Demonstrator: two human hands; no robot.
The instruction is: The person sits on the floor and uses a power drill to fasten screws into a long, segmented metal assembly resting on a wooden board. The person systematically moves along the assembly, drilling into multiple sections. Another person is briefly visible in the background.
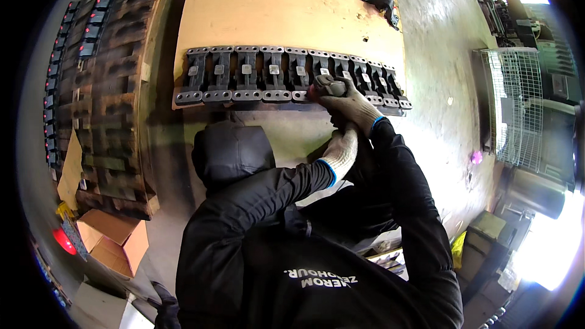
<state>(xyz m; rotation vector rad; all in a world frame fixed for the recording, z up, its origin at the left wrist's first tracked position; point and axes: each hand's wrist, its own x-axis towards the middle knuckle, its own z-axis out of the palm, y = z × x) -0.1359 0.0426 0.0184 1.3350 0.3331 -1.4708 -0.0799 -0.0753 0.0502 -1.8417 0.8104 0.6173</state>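
Note:
A row of black metal track links (247, 70) lies side by side along the near edge of a tan board (274, 6). Each link has drilled ends, and most show a pale square patch at the middle. Over the right half of the row, my right hand (348, 99), in a grimy knitted glove, is closed; a small dark, partly reddish thing shows at its fingers, too hidden to name. Just below it, nearer my body, is my left hand (341, 149), also gloved. Its fingers are hidden beneath the right hand and wrist.
A loose black metal part (382, 5) lies at the board's far right. Stacked wooden pallets (116, 85) stand to the left, carrying more black links with red marks. An open cardboard box (119, 240) sits lower left. Off to the right is a wire mesh cage (515, 106).

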